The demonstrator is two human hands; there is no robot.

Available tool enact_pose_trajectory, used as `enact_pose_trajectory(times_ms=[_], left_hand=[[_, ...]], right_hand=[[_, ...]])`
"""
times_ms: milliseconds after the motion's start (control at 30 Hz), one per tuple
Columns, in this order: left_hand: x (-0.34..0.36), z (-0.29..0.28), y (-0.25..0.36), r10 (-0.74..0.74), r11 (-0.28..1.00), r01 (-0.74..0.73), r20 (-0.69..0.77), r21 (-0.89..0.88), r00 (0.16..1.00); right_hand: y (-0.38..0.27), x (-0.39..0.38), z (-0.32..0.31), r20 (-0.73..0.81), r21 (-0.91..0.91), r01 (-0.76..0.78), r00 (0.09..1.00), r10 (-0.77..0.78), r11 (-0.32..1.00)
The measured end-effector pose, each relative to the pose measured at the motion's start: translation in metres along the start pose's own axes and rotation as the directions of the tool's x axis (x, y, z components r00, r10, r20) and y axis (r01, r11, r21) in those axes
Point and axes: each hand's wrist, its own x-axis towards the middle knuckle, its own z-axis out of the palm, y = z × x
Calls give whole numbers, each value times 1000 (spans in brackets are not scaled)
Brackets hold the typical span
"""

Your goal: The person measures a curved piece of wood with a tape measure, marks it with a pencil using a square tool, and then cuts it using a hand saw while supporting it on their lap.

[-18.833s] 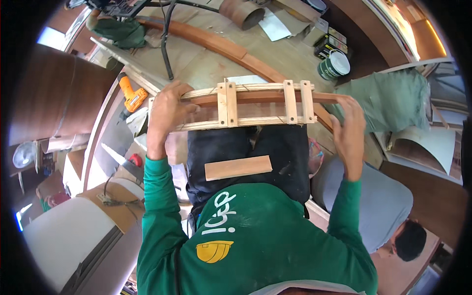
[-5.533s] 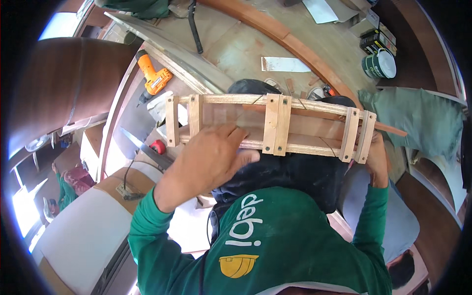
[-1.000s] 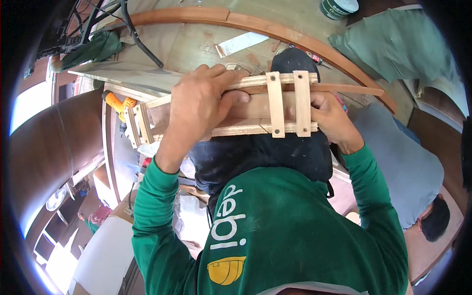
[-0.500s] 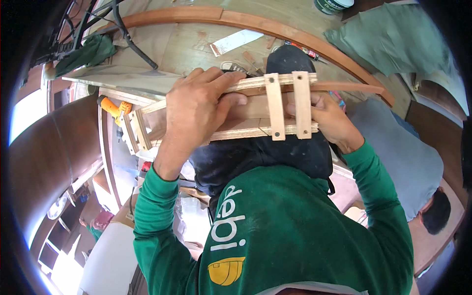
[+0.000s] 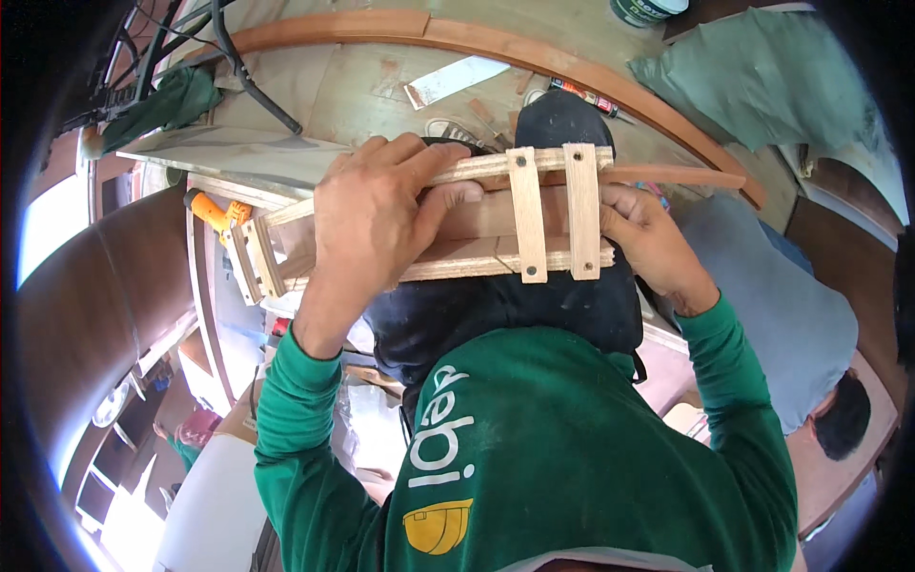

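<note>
Across my lap lies a long plywood frame (image 5: 457,268), its two layered side rails joined by pale cross slats (image 5: 529,214) at both ends. My left hand (image 5: 367,214) is closed over the frame left of the right-hand slats, thumb inside along the far rail. A reddish-brown wood strip (image 5: 677,174) runs along inside the far rail and sticks out past the right end. At that end my right hand (image 5: 658,238) is closed, fingers curled and pressed together just beneath the strip; what they pinch is hidden. Brown wood shows inside the frame between the rails.
An orange-yellow power drill (image 5: 217,212) lies beyond the frame's left end. A curved brown wood strip (image 5: 477,42) arcs across the floor ahead, near a white board (image 5: 456,81) and a tube (image 5: 583,97). Another person in grey (image 5: 762,296) is at the right.
My right hand has drawn back slightly to the right, its fingertips moving from behind the slats to the frame's end. The frame's right end has dipped a little toward me.
</note>
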Motion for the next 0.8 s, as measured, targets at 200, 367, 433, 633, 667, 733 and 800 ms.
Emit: enact_pose_trajectory(times_ms=[200,367,433,633,667,733,800], left_hand=[[-3,1,3,12,1000,-12,-21,14,1000],[-6,0,3,7,1000,-7,-35,0,999],[-7,0,4,7,1000,-9,-59,-23,998],[-5,4,1,-8,1000,6,-79,-29,997],[-6,5,1,-3,1000,1,-94,-23,996],[-7,7,-1,3,1000,-5,-112,-15,994],[-9,8,-1,10,1000,-10,-110,-7,994]], right_hand=[[-12,10,14,1,19,-164,986,164,986],[-9,14,15,-27,65,-93,995,95,994],[-12,16,13,-51,20,-86,995,86,996],[-14,3,9,-254,-203,-58,967,5,977],[-16,0,9,-266,-250,-54,964,-15,967],[-14,4,11,-293,-366,-117,956,5,923],[16,16,4,-287,-309,3,953,-96,951]])
